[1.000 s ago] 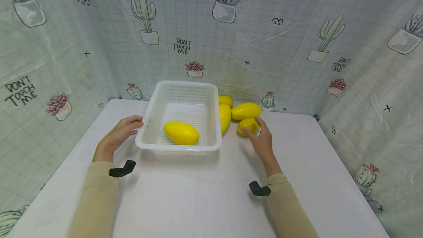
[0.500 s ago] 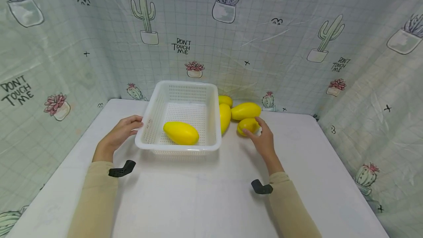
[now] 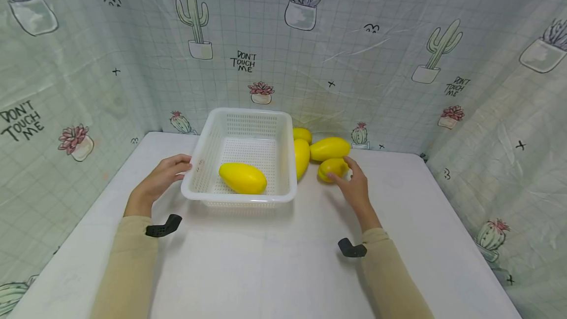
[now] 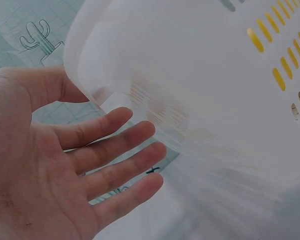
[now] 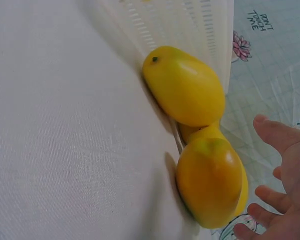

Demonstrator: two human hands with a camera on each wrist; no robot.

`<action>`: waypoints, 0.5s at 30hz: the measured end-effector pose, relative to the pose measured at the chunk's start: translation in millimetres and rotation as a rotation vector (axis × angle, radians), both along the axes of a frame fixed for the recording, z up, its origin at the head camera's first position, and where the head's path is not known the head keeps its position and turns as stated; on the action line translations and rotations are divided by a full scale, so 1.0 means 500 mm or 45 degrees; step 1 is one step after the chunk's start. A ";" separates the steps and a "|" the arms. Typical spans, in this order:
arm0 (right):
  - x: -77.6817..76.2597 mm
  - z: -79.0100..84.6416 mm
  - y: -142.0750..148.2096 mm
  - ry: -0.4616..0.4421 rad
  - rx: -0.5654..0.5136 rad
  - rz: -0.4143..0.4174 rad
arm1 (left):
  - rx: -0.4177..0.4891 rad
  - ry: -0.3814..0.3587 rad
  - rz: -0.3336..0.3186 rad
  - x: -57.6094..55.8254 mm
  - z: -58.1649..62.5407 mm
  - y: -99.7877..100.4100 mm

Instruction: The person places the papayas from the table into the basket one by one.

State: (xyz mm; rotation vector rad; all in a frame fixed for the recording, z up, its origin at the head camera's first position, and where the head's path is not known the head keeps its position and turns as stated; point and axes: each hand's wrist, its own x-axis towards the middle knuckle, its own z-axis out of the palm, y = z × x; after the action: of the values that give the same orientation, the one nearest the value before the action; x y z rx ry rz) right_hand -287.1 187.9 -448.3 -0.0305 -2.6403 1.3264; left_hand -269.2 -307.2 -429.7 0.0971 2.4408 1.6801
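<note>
A white perforated plastic basket [image 3: 239, 198] stands left of centre on the table, one yellow mango [image 3: 242, 178] lying in its front part. My left hand [image 3: 160, 178] is at the basket's left side; in the left wrist view its fingers are extended and spread near the wall, the thumb tip at the rim. Over a mango [image 3: 330, 169] right of the basket is my right hand [image 3: 356, 188], thumb and fingers spread. The right wrist view shows a gap between that hand [image 5: 290, 185] and the nearest mango [image 5: 210, 182].
More mangoes lie along the basket's right side: one long one [image 3: 301, 159] against it, one [image 3: 303, 135] behind, and one [image 3: 330, 148] farther right. A cactus-print curtain [image 3: 266, 28] hangs behind and beside the white table [image 3: 261, 265].
My right hand has shifted slightly to the right, its fingers still spread around the mango. The left hand, basket and mangoes stay where they were.
</note>
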 end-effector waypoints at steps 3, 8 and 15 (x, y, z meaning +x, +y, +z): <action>-0.003 -0.002 0.006 -0.018 0.018 0.003 | 0.004 -0.002 -0.002 -0.001 -0.001 0.000; -0.009 -0.004 0.018 -0.012 0.031 0.012 | 0.005 0.000 -0.001 -0.002 -0.003 -0.001; -0.019 -0.005 0.023 -0.023 0.035 0.009 | 0.005 0.019 -0.003 -0.004 -0.004 -0.001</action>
State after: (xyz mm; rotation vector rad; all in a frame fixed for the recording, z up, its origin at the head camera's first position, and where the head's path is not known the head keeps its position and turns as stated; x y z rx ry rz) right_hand -296.8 199.3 -450.8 -0.0292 -2.6757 1.2978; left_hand -271.0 -307.7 -431.8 0.1134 2.4471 1.6897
